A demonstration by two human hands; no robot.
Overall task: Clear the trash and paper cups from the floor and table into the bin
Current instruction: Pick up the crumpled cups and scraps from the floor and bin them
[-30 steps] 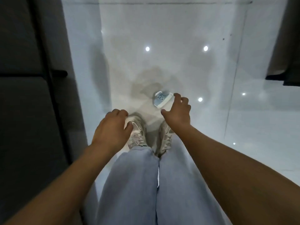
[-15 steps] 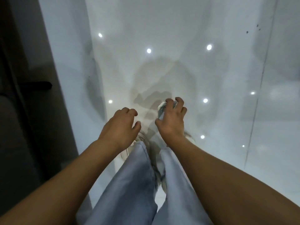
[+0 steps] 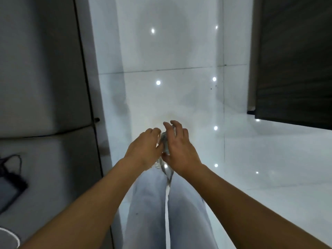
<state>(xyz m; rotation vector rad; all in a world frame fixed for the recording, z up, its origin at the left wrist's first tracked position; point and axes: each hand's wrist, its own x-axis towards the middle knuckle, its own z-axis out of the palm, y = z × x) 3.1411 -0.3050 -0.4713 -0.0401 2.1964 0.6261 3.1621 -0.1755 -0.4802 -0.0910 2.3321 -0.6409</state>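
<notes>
Standing over the glossy floor, you hold both hands together above your feet: right hand curls around the crumpled wrapper, its length running away from you; left hand, fingers bent, touches its near side.

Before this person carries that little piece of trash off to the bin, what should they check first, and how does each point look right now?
1. Trash off the floor: ok; the crumpled piece of trash sits up between the hands, above the white floor.
2. Right hand gripping it: ok; its fingers curl round the piece.
3. Left hand helping: cannot tell; it is right beside the piece, contact hidden.
4. Bin location: cannot tell; no bin in view.
5. Path ahead: ok; no obstacles on the visible floor.
6. More trash nearby: cannot tell; only this strip of floor shows.
</notes>
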